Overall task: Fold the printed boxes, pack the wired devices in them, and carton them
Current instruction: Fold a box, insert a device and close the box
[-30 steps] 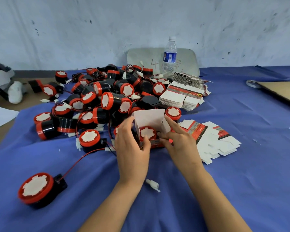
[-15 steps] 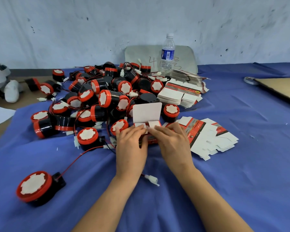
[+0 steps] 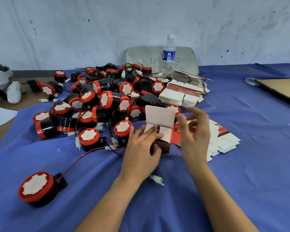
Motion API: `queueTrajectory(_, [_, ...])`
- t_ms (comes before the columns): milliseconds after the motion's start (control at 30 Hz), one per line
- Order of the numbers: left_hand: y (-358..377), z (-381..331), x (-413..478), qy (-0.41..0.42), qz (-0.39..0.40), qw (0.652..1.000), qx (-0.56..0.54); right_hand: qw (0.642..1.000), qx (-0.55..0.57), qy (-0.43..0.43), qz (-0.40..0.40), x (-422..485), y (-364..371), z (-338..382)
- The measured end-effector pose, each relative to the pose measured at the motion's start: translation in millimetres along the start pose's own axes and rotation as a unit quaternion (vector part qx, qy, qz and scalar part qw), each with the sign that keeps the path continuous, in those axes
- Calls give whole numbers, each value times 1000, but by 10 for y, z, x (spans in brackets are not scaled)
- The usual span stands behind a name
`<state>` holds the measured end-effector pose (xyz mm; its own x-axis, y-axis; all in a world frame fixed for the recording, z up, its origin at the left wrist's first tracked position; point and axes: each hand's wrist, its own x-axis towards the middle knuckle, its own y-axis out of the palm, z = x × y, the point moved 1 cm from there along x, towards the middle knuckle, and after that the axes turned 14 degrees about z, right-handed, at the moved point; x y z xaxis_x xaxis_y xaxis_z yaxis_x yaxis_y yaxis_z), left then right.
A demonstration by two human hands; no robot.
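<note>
Head: left hand (image 3: 141, 153) presses box (image 3: 165, 133) flaps, lid up.

Heaped wired devices (image 3: 105, 99) are crowding the far left; flat boxes (image 3: 226, 139) are blocking the right. Nearer, blue cloth (image 3: 249, 181) is lying open.

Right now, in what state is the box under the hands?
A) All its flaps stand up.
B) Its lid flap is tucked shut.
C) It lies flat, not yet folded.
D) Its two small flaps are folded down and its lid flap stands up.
D: the left hand presses the two small flaps of the box down, while the lid flap stands upright behind them.
</note>
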<state>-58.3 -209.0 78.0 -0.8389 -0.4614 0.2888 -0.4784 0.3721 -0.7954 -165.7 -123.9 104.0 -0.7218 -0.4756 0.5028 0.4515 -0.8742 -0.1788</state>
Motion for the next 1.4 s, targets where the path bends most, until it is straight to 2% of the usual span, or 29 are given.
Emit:
queueTrajectory(67, [20,-33,-7,21,30,998,-46,995,76,57,28,69,-87,16])
queueTrajectory(133, [37,-51,-19,51,59,994,-79,976,153,106,111,85,-106,32])
queueTrajectory(200, [50,-41,-24,73,71,991,-89,971,123,104,178,57,-73,34])
queueTrajectory(233, [56,-33,-22,75,72,991,-90,973,101,96,186,45,-57,25])
queueTrajectory(367, [88,-30,-1,71,63,992,-81,982,61,60,167,43,-66,-15])
queueTrajectory(500, [102,-21,-1,75,41,994,-73,984,-42,42,171,24,-35,-62])
queueTrajectory(700, [93,-12,-1,30,-48,990,-127,965,-88,0,246,-35,-3,-90])
queueTrajectory(800, [89,1,-10,21,-84,986,-142,957,-137,-32,253,-79,22,-94])
queueTrajectory(900, [111,43,-14,4,-100,981,-164,956,-117,-24,269,-123,-10,-124])
queueTrajectory(1033, [104,101,-8,-22,-71,976,-204,953,-118,-28,278,-159,-35,-173])
queueTrajectory(1200, [63,125,4,-21,-55,972,-225,950,-163,-107,244,-180,-1,-190])
queueTrajectory(1333, [58,128,9,-25,-65,962,-266,952,-153,-93,248,-194,0,-192])
queueTrajectory(1400, [60,135,11,-17,-69,965,-253,948,-141,-69,277,-197,-18,-189])
